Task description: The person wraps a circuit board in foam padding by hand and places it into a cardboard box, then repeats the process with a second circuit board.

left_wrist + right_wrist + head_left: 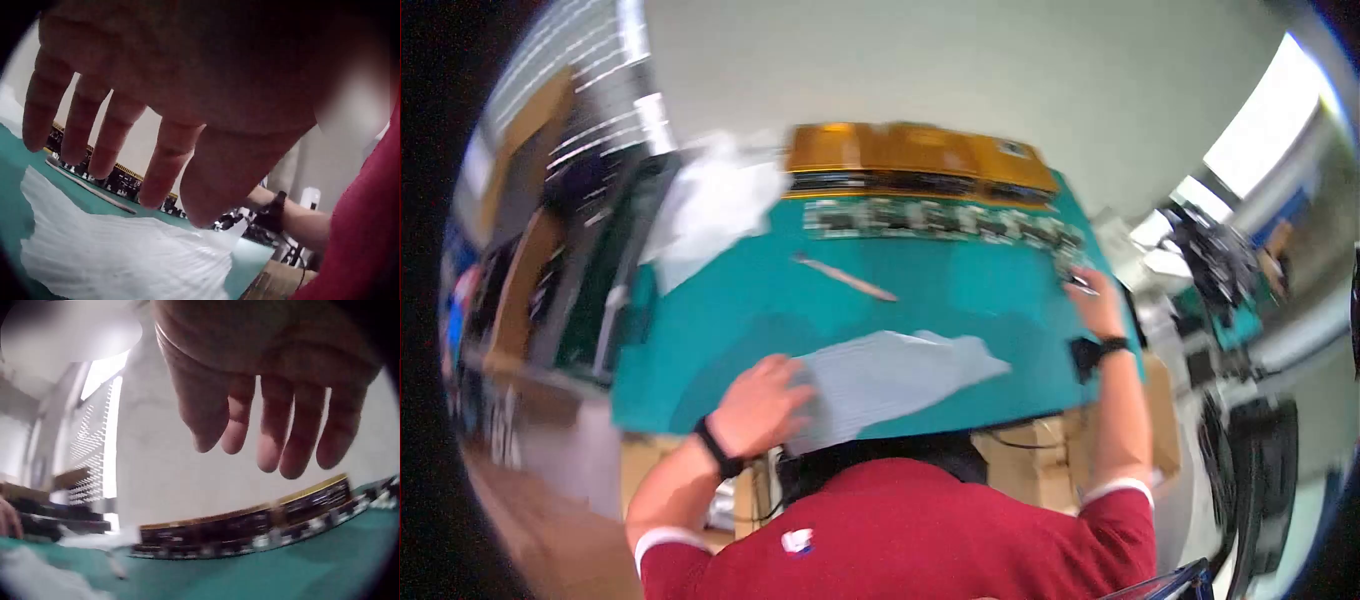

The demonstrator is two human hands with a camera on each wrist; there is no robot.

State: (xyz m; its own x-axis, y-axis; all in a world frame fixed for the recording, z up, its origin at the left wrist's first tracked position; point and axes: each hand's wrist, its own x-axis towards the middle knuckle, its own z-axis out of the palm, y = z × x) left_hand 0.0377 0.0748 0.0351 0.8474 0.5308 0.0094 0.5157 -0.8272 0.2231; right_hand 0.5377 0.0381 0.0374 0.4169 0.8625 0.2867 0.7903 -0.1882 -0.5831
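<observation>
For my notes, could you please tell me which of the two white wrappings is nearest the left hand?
The flatter wrapping, along the front edge of the green table, beside the left hand; the crumpled wrapping lies at the far left.

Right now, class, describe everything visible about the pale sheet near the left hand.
The pale sheet looks thin, whitish and finely wrinkled, like plastic or paper, with uneven edges. It lies spread on the green tabletop, narrowing toward the right and reaching the front edge at its left. The left hand is at its left end; contact is unclear.
</observation>
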